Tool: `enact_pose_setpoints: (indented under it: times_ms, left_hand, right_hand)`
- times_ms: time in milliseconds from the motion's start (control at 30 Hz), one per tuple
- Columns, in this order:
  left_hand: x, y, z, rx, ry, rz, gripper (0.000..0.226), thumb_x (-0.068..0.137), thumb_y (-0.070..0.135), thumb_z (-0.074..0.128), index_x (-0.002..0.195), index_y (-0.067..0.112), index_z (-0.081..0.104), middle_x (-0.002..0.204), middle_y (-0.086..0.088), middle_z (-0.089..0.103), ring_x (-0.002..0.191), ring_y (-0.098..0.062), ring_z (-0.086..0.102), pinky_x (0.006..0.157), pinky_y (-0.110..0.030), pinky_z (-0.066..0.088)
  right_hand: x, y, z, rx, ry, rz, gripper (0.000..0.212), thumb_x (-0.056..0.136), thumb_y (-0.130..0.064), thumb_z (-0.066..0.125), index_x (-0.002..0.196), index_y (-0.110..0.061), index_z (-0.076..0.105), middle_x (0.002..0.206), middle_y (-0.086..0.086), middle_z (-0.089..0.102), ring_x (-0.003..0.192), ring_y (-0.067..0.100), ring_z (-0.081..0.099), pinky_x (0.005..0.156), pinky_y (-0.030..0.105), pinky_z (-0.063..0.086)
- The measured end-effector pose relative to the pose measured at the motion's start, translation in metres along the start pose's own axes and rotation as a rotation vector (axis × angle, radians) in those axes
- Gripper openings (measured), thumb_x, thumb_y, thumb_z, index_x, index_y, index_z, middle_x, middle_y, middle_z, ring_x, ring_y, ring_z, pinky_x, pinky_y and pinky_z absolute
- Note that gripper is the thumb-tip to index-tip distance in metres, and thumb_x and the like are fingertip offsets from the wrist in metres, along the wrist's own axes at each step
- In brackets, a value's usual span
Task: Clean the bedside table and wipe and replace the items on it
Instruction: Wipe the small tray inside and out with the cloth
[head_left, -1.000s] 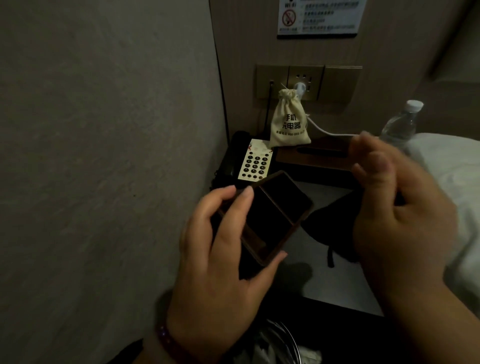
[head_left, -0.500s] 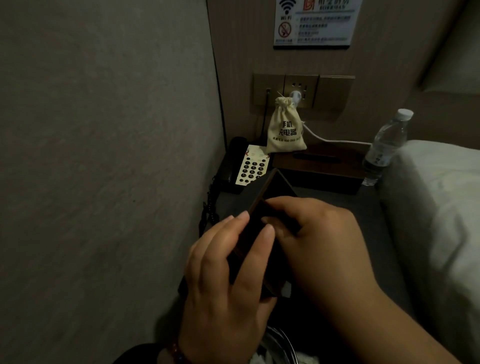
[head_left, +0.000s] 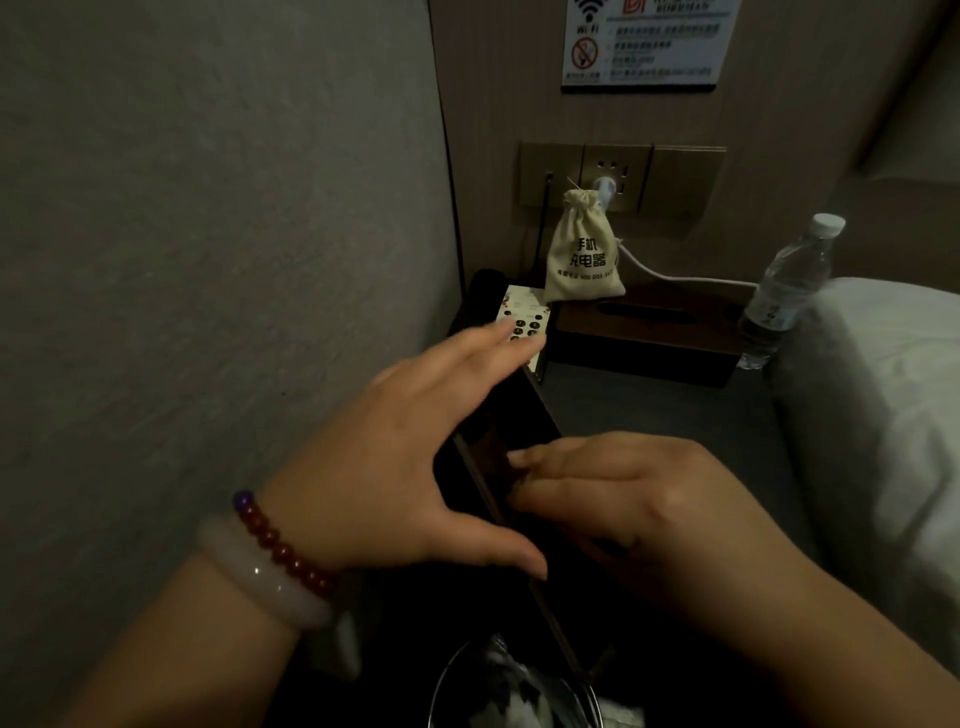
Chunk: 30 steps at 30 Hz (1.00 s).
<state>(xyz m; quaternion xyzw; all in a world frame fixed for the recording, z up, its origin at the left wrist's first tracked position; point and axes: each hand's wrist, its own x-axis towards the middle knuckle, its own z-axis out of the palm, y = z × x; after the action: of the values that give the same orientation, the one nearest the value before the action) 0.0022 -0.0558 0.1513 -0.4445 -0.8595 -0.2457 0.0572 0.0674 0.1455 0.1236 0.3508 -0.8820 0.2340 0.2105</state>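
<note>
Dark single tray (head_left: 524, 410) clamped in the left hand (head_left: 415, 467) grip, right hand (head_left: 639, 509) grip apart, pressing inside; one bottle (head_left: 784, 291) behind

Left wrist: a thick, smooth bangle (head_left: 260, 584), pale and milky, catching a small glint.
Nearer the left hand (head_left: 415, 467): a bracelet (head_left: 291, 548) of small round dark-red beads, one violet-blue.
</note>
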Motion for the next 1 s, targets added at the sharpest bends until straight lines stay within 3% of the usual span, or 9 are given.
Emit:
enact_pose_setpoints:
  times_ms: [100,267,400,533,600,667,767,933,1000]
  left_hand:
    - [0.002,-0.002,0.0,-0.172,-0.063,-0.065,0.113,0.045,0.074,0.072,0.141,0.053,0.017,0.141,0.02,0.042,0.131,0.007,0.037,0.109,-0.023,0.034]
    - [-0.005,-0.012,0.003,-0.414,-0.043,-0.157,0.112,0.039,0.068,0.08,0.135,0.061,0.024,0.125,0.021,0.057,0.122,0.004,0.049,0.103,-0.016,0.036]
    - [-0.012,-0.016,0.011,-0.484,-0.017,-0.187,0.106,0.04,0.057,0.085,0.132,0.057,0.033,0.119,0.019,0.054,0.116,-0.003,0.055,0.097,-0.015,0.041]
    - [-0.025,-0.018,0.022,-0.431,0.146,-0.287,0.093,0.038,0.064,0.081,0.121,0.063,0.04,0.119,0.018,0.051,0.113,0.004,0.052,0.092,-0.004,0.037]
    - [-0.03,-0.023,0.029,-0.373,0.282,-0.359,0.085,0.04,0.065,0.08,0.118,0.056,0.045,0.118,0.018,0.048,0.109,0.009,0.05,0.089,0.0,0.035]
    - [-0.031,-0.025,0.038,-0.337,0.419,-0.454,0.079,0.041,0.063,0.08,0.113,0.051,0.048,0.117,0.014,0.045,0.104,0.013,0.047,0.085,0.004,0.033]
    - [-0.026,-0.03,0.052,-0.303,0.548,-0.571,0.072,0.043,0.059,0.07,0.111,0.045,0.049,0.117,0.006,0.042,0.099,0.012,0.045,0.081,0.007,0.03]
    - [-0.011,-0.046,0.072,-0.309,0.655,-0.665,0.061,0.057,0.038,0.082,0.109,0.038,0.052,0.118,0.004,0.041,0.09,0.019,0.043,0.073,0.009,0.03]
    - [-0.004,-0.051,0.078,-0.339,0.672,-0.708,0.056,0.061,0.036,0.082,0.108,0.037,0.052,0.119,0.004,0.041,0.089,0.013,0.045,0.071,0.007,0.032]
  right_hand:
    - [-0.001,0.002,-0.003,0.072,-0.029,-0.002,0.02,0.086,-0.023,0.061,0.099,-0.013,0.074,0.1,-0.002,0.072,0.11,0.007,0.061,0.088,0.024,0.051]
    - [-0.006,0.006,-0.009,0.158,-0.023,0.014,0.017,0.085,-0.017,0.064,0.098,-0.013,0.074,0.1,-0.004,0.072,0.113,0.003,0.059,0.089,0.024,0.051]
    - [-0.006,0.012,-0.013,0.228,-0.009,0.059,0.021,0.084,-0.019,0.064,0.102,-0.013,0.074,0.106,-0.004,0.071,0.114,0.004,0.059,0.093,0.026,0.051]
    - [-0.016,0.021,-0.03,0.141,0.23,0.268,0.021,0.085,-0.023,0.062,0.104,-0.023,0.069,0.1,-0.015,0.068,0.097,-0.008,0.062,0.085,0.011,0.047]
    - [-0.026,0.024,-0.034,0.032,0.41,0.417,0.02,0.084,-0.021,0.068,0.103,-0.028,0.068,0.096,-0.022,0.064,0.092,-0.013,0.059,0.08,0.003,0.042]
    - [-0.033,0.029,-0.031,-0.033,0.525,0.556,0.022,0.086,-0.016,0.067,0.105,-0.028,0.068,0.09,-0.02,0.065,0.088,-0.008,0.06,0.078,0.0,0.04]
    - [-0.033,0.039,-0.019,-0.15,0.508,0.668,0.023,0.089,-0.016,0.06,0.109,-0.023,0.067,0.082,-0.011,0.063,0.08,-0.003,0.056,0.074,0.0,0.039]
    - [-0.031,0.055,0.012,-0.116,0.475,0.769,0.028,0.089,-0.021,0.056,0.115,-0.019,0.066,0.089,-0.007,0.065,0.08,0.003,0.059,0.074,0.008,0.038]
    - [-0.033,0.061,0.027,-0.108,0.45,0.793,0.028,0.089,-0.018,0.058,0.115,-0.017,0.066,0.094,-0.003,0.067,0.085,0.007,0.061,0.077,0.013,0.039]
